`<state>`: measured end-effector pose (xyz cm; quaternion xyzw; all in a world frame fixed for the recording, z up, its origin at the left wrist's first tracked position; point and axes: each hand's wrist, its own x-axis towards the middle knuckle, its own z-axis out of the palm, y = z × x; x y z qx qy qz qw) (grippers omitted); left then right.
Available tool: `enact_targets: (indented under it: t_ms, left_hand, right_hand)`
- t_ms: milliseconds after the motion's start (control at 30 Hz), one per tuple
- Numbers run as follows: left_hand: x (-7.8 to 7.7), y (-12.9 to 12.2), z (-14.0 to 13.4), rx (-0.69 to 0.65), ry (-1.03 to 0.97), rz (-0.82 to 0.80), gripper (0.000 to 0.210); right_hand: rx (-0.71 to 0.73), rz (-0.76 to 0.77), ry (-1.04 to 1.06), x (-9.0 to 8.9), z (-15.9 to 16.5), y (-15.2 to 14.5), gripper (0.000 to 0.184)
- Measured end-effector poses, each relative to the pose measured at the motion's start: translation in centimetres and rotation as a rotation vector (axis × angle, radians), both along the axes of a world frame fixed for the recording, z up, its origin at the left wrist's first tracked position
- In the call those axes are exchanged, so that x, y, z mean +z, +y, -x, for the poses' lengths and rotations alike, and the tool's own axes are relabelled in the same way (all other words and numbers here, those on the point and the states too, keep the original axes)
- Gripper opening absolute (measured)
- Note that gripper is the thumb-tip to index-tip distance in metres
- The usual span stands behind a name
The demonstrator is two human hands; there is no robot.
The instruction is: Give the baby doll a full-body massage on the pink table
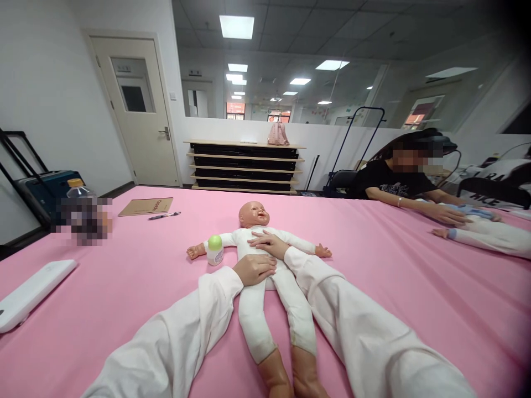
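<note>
A baby doll (251, 307) with a white cloth body lies on its back on the pink-covered table (166, 309), head away from me and arms spread. My left hand (256, 269) rests flat across its lower belly, fingers stretched out to the right. Higher up, my right hand (269, 243) lies on the chest, its fingers extended to the left. Both palms face down on the cloth, and neither hand grips anything. Beside the doll's arm on the left stands a small white bottle with a green cap (214, 251).
Toward the left are a brown notebook (146, 206), a pen (165, 215), a partly blurred bottle (85, 213) and a long white device (35, 293). At the right, another person (398, 182) has hands on a second doll (493, 235).
</note>
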<state>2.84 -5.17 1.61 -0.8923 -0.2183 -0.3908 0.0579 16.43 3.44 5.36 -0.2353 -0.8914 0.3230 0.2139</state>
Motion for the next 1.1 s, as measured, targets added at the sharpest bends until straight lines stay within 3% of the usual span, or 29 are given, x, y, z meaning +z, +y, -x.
enact_targets:
  t_ms: [100,333,467,600,733,933,1100]
  left_hand:
    - [0.4,0.0,0.1,0.053,0.034,0.142,0.030]
    - [1.6,-0.8,0.1,0.230,0.065,0.342,0.032]
    - [0.8,-0.6,0.0,0.320,-0.002,0.290,0.033]
    - [-0.6,-0.1,-0.1,0.371,-0.199,0.117,0.027]
    - [-1.1,-0.1,0.0,0.293,-0.291,-0.038,0.020]
    - [-0.8,0.0,0.2,-0.019,-0.151,0.002,0.027]
    - [0.1,-0.1,0.3,0.047,0.005,0.188,0.032]
  right_hand:
    - [0.014,-0.087,-0.051,0.0,1.0,1.1,0.041]
    - [-0.178,-0.185,0.104,-2.3,0.0,2.4,0.050]
    - [-0.240,-0.163,0.130,-3.0,-1.1,2.1,0.051]
    - [-0.319,-0.117,0.163,-3.6,-2.3,1.0,0.049]
    - [-0.354,-0.103,0.225,-3.7,-3.2,-0.5,0.045]
    - [-0.125,-0.093,0.094,-1.8,-2.9,-1.1,0.045]
    - [-0.021,-0.111,-0.097,-0.1,-1.1,0.6,0.049]
